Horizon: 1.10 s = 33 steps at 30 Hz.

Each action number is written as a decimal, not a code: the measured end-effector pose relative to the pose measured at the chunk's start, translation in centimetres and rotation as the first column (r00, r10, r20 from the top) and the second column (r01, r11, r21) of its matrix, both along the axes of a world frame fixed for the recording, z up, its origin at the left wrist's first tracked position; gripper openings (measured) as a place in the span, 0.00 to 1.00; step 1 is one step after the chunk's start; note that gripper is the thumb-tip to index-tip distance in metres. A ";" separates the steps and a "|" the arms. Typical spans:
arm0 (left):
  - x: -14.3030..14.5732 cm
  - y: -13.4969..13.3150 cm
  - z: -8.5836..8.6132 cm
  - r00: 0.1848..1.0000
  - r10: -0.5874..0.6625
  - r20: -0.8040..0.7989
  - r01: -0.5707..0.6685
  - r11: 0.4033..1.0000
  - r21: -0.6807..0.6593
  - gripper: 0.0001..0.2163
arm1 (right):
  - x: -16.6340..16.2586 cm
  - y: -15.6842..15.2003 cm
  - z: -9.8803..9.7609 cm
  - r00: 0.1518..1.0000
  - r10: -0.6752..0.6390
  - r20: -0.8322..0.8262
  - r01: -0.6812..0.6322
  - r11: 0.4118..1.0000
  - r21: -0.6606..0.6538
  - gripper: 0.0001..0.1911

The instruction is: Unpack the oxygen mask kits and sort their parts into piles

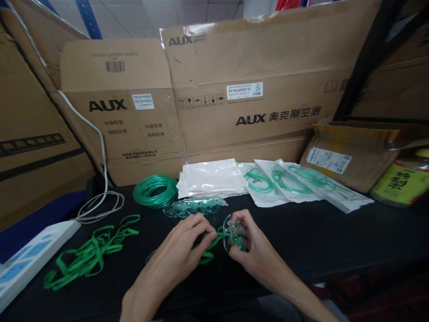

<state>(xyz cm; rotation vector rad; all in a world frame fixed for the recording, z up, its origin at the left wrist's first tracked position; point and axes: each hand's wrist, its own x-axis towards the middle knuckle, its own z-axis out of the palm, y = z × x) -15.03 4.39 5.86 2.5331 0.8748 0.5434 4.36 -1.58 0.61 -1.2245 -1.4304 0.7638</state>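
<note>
Two grips: left fingers (211, 235) pinch green strap (222, 234); right fingers (242, 215) alongside hold the clear mask (239, 230), best kept steady.

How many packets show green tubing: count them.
3: left packet beside the white stack, middle packet next, right packet nearest the brown box; more may be hidden.

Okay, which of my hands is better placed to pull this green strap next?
Probably your left hand: it pinches the green strap, while your right hand grips the clear mask-like piece.
</note>
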 end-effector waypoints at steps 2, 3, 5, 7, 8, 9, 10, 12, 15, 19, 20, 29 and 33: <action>-0.1 0.0 0.1 1.000 0.002 0.018 -0.001 1.000 -0.025 0.10 | 0.0 0.0 0.1 1.000 -0.019 0.009 0.019 1.000 0.004 0.21; 0.0 -0.1 0.1 1.000 0.002 0.024 -0.001 0.999 -0.035 0.10 | 0.0 0.0 0.2 1.000 -0.026 0.014 0.026 1.000 0.005 0.20; 0.3 -0.3 0.1 0.999 0.004 0.036 -0.002 0.999 -0.044 0.09 | -0.1 0.0 0.2 0.999 -0.031 0.022 0.031 1.000 0.003 0.20; 0.7 -0.6 -0.1 0.999 0.004 0.047 -0.002 0.999 -0.038 0.08 | -0.1 0.0 0.2 0.999 -0.030 0.032 0.030 1.000 0.004 0.20; 1.0 -0.7 -0.2 0.999 0.003 0.054 -0.001 1.000 -0.031 0.07 | -0.1 0.0 0.2 0.999 -0.025 0.036 0.025 1.000 0.007 0.20; 1.2 -0.8 -0.3 0.998 0.005 0.063 -0.003 1.000 -0.020 0.06 | -0.1 0.0 0.2 0.999 -0.018 0.038 0.018 1.000 0.010 0.19; 1.4 -0.8 -0.4 0.997 0.008 0.073 -0.007 1.000 -0.005 0.06 | -0.1 0.0 0.3 0.999 -0.010 0.040 0.009 1.000 0.014 0.19; 1.6 -0.9 -0.5 0.996 0.009 0.084 -0.012 0.999 0.039 0.08 | 0.0 -0.1 0.4 0.998 0.008 0.056 -0.009 0.999 0.032 0.18; 1.8 -0.8 -0.6 0.998 -0.014 0.059 0.007 0.993 0.116 0.09 | 0.0 -0.2 0.7 0.992 0.030 0.121 -0.036 0.998 0.054 0.18; 1.9 -0.9 -0.6 0.999 -0.036 0.022 0.032 0.988 0.148 0.07 | -0.1 -0.3 0.8 0.984 0.036 0.177 -0.046 0.998 0.052 0.18; 1.9 -0.9 -0.7 0.999 -0.037 0.019 0.034 0.989 0.144 0.07 | -0.2 -0.4 0.8 0.983 0.031 0.182 -0.041 0.998 0.053 0.18; 1.9 -0.8 -0.8 0.999 -0.043 0.026 0.039 0.989 0.144 0.08 | -0.3 -0.2 0.8 0.979 0.005 0.206 -0.018 0.998 0.065 0.18; 1.4 0.0 -1.0 0.999 0.002 0.046 -0.009 0.987 0.158 0.09 | -0.2 -0.1 0.8 0.981 -0.042 0.191 0.031 0.998 0.062 0.16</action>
